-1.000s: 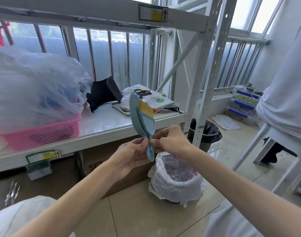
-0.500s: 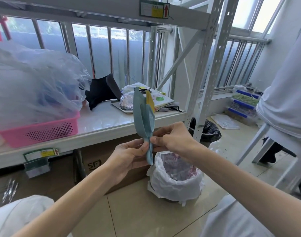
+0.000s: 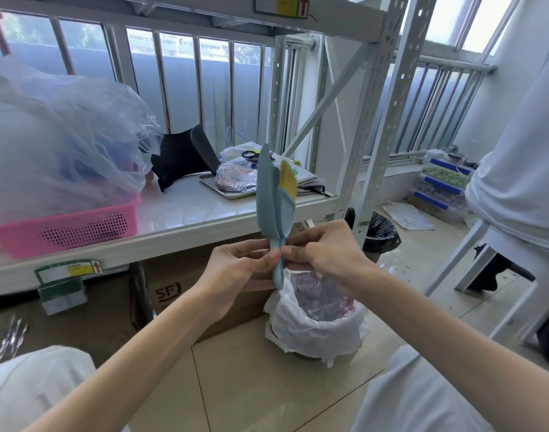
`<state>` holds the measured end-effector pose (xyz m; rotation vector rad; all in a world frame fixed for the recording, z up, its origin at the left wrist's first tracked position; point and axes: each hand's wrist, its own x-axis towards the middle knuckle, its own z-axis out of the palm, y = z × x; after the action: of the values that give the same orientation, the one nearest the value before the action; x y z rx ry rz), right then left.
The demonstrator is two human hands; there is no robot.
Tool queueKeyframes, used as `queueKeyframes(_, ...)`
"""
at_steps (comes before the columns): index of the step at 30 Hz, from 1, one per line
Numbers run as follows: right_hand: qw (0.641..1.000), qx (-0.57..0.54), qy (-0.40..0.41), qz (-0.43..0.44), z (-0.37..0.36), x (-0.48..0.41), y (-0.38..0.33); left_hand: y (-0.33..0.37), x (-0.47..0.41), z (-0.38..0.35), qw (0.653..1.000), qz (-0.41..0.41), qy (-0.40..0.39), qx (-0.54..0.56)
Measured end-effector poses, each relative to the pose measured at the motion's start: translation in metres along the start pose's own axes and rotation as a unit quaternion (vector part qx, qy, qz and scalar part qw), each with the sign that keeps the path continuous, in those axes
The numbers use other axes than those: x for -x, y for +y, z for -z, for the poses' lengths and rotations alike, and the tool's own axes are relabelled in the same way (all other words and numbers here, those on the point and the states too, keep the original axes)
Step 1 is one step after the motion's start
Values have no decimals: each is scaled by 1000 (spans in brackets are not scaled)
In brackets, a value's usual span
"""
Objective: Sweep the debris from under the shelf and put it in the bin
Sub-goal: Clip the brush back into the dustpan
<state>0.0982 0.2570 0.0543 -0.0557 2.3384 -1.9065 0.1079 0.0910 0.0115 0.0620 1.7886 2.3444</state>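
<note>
Both hands up in front, pinching one blue handle. Left hand (image 3: 238, 269) on the left side, right hand (image 3: 323, 254) on the right, fingertips almost touching. Dustpan and brush set (image 3: 271, 198) clipped together, standing straight up, long way pointing up and down. White-bagged bin (image 3: 316, 322) right below the handle end. Shelf (image 3: 204, 213) just behind. Probably next: pull brush and pan apart sideways.

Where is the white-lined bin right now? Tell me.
The white-lined bin stands on the floor at centre right of the head view, just below both hands, in front of the cardboard box under the shelf.
</note>
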Motion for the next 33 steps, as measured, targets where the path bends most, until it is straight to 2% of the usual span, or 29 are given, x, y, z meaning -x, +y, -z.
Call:
queueKeyframes(6,992,108,38,46,2,-5,0,-2,-1,-7,1000,-16,-9,-16)
queueKeyframes(10,972,196,86,100,2,-5,-2,1,-2,-12,999,-27,-6,-17)
queueKeyframes(14,956,237,114,132,2,-5,-5,3,-4,-15,1000,-21,-3,-23)
queueKeyframes(20,945,252,137,157,-3,-9,-1,5,-4,-15,1000,-4,7,-7)
queueKeyframes(33,947,242,150,149,-15,-23,3,5,0,-11,999,19,28,3)
